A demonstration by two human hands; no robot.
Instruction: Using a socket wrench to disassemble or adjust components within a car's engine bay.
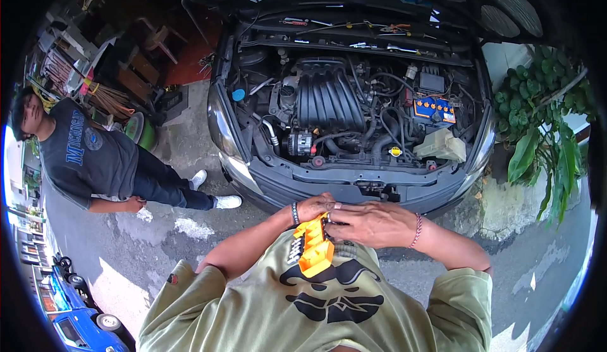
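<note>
An orange plastic case (316,257) with several compartments and a row of small pieces along one side is held in front of my chest. My left hand (310,208) grips its upper end. My right hand (373,224) lies over that same end with fingers bent onto it; the fingertips are partly hidden. Just beyond both hands is the front bumper (297,191) of a dark car, its hood raised over the engine (325,99).
Loose tools (392,28) lie along the back of the engine bay, near a battery (434,110). Another person (95,156) stands at my left. Behind them is clutter (107,99); a plant (537,111) grows at the right. A blue vehicle (76,323) is at lower left.
</note>
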